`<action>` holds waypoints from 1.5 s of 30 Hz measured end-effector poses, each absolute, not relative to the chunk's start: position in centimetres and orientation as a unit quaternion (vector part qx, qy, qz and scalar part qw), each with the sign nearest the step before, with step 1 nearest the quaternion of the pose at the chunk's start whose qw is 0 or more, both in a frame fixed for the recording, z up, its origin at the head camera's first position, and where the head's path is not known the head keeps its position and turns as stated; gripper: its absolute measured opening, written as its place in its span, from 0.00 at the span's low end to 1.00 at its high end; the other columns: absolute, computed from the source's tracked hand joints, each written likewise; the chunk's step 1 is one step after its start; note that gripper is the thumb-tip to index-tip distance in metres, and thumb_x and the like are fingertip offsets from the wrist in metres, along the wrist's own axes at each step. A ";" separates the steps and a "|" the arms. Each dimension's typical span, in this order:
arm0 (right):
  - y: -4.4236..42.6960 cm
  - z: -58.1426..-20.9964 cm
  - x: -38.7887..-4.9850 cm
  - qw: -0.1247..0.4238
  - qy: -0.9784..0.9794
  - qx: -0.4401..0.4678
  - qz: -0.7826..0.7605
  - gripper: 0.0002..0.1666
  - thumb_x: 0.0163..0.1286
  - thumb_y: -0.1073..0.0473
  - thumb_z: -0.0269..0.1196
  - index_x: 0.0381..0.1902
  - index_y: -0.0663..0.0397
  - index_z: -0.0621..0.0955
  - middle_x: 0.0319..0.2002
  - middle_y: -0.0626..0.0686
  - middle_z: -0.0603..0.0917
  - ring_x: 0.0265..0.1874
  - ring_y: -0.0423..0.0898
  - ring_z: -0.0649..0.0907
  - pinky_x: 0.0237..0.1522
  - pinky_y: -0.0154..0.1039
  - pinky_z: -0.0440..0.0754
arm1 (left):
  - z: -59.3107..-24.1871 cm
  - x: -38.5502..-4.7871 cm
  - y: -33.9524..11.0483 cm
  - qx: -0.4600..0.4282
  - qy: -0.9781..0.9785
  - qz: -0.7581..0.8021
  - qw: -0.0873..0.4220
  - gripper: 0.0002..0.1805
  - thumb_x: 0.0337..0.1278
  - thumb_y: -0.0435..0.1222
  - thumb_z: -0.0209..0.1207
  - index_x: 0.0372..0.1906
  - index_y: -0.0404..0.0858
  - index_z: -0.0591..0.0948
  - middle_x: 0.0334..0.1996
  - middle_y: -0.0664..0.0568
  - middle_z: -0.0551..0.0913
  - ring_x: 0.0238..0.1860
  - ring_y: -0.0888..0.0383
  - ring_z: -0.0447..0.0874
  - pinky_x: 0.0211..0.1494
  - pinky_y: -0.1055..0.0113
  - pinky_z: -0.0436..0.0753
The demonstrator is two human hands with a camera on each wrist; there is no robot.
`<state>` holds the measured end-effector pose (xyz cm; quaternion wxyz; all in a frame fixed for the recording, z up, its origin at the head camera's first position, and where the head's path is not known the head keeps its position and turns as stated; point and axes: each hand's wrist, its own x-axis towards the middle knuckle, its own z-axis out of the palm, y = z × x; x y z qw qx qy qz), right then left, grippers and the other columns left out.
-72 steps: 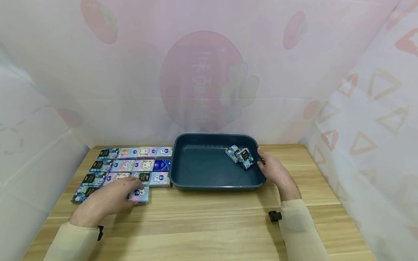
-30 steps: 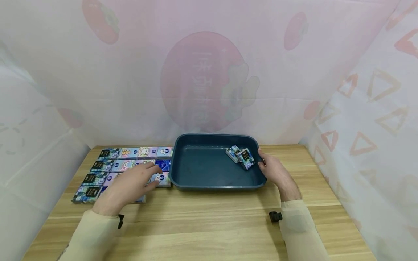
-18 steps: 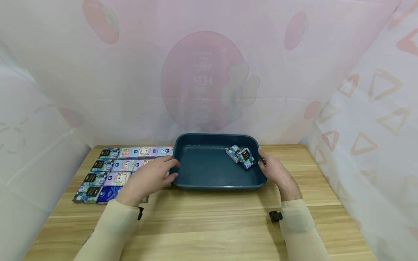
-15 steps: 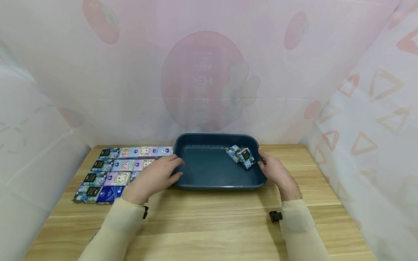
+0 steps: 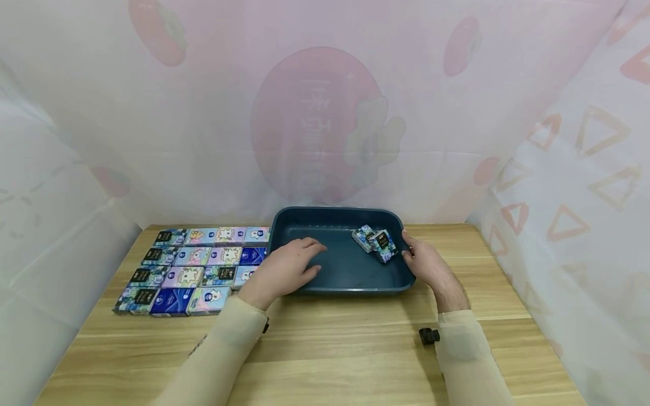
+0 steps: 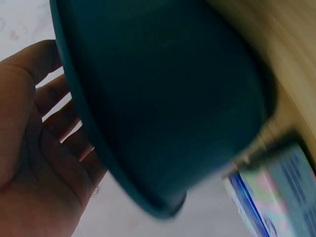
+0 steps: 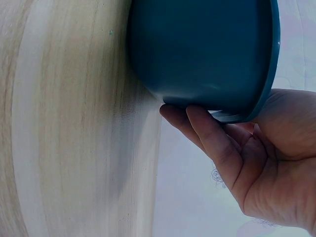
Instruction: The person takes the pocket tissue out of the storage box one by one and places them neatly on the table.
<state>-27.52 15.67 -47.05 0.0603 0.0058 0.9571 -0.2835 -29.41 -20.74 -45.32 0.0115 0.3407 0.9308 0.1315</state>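
Observation:
My left hand (image 5: 286,268) hovers over the left part of a dark teal tray (image 5: 345,291), fingers loosely bent and holding nothing. In the left wrist view its fingers (image 6: 64,121) spread beyond the tray's rim. My right hand (image 5: 431,265) grips the tray's right edge; the right wrist view shows its fingers (image 7: 217,140) against the outer wall and the thumb hidden behind the rim. Inside the tray, at the right, are two floral pocket tissue packs, one (image 5: 383,246) leaning on the other (image 5: 363,238).
Left of the tray, several tissue packs lie in tight rows, among them a dark blue pack (image 5: 172,301) and a pink-and-blue pack (image 5: 209,300) in the front row. The wooden table (image 5: 335,349) extends before the tray. Printed cloth walls (image 5: 203,169) stand behind and at both sides.
My left hand has let go of the pink-and-blue tissue pack in the front row and moved right, over the tray. The right hand, tray and two packs inside have stayed in place.

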 end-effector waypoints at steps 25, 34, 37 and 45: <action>15.8 -47.2 -27.6 0.056 0.958 0.006 -0.281 0.38 0.92 0.66 0.57 0.93 0.66 0.62 0.52 0.72 0.91 0.29 0.48 0.78 0.32 0.39 0.75 | -46.7 -30.9 -10.9 0.358 0.918 0.165 0.053 0.30 0.90 0.45 0.66 0.87 0.44 0.79 0.87 0.45 0.78 0.85 0.44 0.81 0.88 0.46 0.83; 15.8 -47.3 -27.7 0.055 0.957 -0.001 -0.284 0.38 0.92 0.67 0.57 0.93 0.68 0.62 0.53 0.74 0.92 0.30 0.48 0.81 0.33 0.40 0.78 | -47.7 -31.5 -8.1 0.358 0.917 0.167 0.048 0.35 0.91 0.47 0.66 0.91 0.46 0.73 0.93 0.45 0.70 0.91 0.45 0.74 0.93 0.47 0.77; 15.9 -47.2 -27.7 0.056 0.957 -0.004 -0.286 0.38 0.92 0.66 0.57 0.93 0.68 0.62 0.47 0.70 0.91 0.29 0.48 0.80 0.32 0.40 0.78 | -47.9 -31.6 -7.2 0.376 0.915 0.142 0.037 0.34 0.91 0.48 0.65 0.91 0.48 0.73 0.95 0.47 0.66 0.93 0.46 0.71 0.94 0.47 0.75; 16.0 -47.3 -27.7 0.059 0.957 -0.009 -0.285 0.38 0.93 0.66 0.57 0.93 0.68 0.62 0.28 0.54 0.79 0.22 0.44 0.73 0.29 0.38 0.74 | -48.4 -31.7 -5.1 0.407 0.911 0.066 0.017 0.33 0.91 0.52 0.65 0.89 0.53 0.76 0.96 0.54 0.65 0.97 0.52 0.62 0.97 0.51 0.71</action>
